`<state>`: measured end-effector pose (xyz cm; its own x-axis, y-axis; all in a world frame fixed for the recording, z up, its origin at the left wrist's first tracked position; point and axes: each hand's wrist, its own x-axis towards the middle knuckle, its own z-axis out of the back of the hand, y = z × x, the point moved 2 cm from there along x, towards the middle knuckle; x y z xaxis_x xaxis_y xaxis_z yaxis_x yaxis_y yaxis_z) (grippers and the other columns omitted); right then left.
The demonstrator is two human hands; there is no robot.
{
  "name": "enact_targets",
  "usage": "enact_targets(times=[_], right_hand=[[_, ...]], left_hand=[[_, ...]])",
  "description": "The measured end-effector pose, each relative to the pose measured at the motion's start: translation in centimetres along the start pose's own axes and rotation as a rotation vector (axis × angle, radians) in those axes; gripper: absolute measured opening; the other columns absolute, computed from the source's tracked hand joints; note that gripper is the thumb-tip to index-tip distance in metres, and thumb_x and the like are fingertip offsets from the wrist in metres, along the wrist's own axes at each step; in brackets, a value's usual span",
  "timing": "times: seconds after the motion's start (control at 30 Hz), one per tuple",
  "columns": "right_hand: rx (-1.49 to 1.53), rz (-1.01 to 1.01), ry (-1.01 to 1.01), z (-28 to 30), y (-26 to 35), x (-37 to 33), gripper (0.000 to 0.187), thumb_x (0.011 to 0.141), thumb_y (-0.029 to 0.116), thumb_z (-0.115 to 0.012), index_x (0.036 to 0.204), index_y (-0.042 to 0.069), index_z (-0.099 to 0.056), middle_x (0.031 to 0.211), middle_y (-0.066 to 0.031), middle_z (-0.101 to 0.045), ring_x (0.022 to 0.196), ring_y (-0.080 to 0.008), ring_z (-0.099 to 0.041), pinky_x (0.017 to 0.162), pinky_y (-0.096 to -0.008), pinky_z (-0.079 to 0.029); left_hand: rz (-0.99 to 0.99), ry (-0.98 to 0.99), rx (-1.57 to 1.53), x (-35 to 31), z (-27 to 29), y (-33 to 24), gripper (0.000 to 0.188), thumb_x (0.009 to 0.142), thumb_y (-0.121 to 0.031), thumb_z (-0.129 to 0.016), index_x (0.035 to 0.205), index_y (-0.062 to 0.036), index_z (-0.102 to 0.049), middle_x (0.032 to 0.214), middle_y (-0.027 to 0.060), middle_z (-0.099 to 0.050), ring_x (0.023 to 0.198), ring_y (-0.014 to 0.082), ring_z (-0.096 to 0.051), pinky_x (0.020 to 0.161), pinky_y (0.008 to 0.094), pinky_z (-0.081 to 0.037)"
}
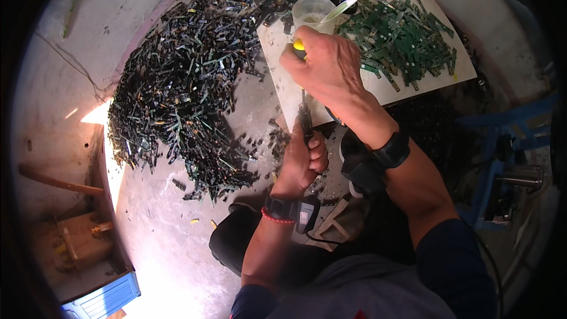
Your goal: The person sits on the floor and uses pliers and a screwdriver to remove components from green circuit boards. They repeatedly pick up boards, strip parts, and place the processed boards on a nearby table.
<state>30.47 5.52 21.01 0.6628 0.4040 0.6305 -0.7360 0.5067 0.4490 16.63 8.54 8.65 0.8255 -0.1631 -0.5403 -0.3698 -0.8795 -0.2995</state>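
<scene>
My right hand (328, 64) is wrapped round the yellow and black handle of a screwdriver (299, 46). Its thin shaft points down toward a narrow dark electronic strip (305, 119). My left hand (304, 156) grips that strip with the fingers curled round its lower part. The shaft's tip meets or nearly meets the strip's upper end; exact contact is too small to tell. Behind my right hand a translucent plastic cup (312, 6) stands on a white board (277, 59), with a pale green-and-white handled tool (340, 9) leaning in it.
Green circuit board strips (407, 41) are heaped on the white board's right side. A large pile of dark strips (189, 77) covers the floor at the left. A blue frame (493, 136) stands at the right, and a cardboard box (85, 239) lies at the lower left.
</scene>
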Motion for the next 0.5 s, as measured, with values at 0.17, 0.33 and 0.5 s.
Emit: enact_targets(times=[0.17,0.33,0.5], right_hand=[[0.008,-0.023,0.026,-0.6,0.3,0.4,0.019,0.070,0.018,-0.059,0.062,0.003,-0.052,0.048,-0.0139,-0.051,0.046,-0.0314,-0.056,0.047,-0.0422,-0.043],[0.021,-0.062,0.086,-2.3,-0.7,-0.3,0.022,0.074,0.022,-0.056,0.064,0.002,-0.053,0.050,-0.0133,-0.053,0.047,-0.0303,-0.055,0.047,-0.0393,-0.043],[0.223,0.042,-0.013,-0.6,-0.6,-1.0,0.019,0.076,0.009,-0.059,0.060,0.006,-0.051,0.047,-0.0019,-0.051,0.038,-0.0079,-0.047,0.034,-0.0251,-0.035]], left_hand=[[0.050,-0.085,0.036,-0.2,-0.4,-0.3,0.058,0.091,-0.066,-0.023,0.062,-0.0163,-0.032,0.049,-0.0059,-0.020,0.038,0.0087,-0.016,0.035,0.0231,-0.013],[-0.048,-0.169,0.203,0.1,0.1,0.7,0.057,0.090,-0.065,-0.029,0.063,-0.0153,-0.034,0.049,-0.0056,-0.022,0.038,0.0081,-0.016,0.035,0.0223,-0.013],[0.006,-0.107,0.040,0.5,0.8,0.3,0.056,0.091,-0.063,-0.032,0.063,-0.0144,-0.035,0.049,-0.0049,-0.022,0.038,0.0079,-0.017,0.035,0.0222,-0.013]])
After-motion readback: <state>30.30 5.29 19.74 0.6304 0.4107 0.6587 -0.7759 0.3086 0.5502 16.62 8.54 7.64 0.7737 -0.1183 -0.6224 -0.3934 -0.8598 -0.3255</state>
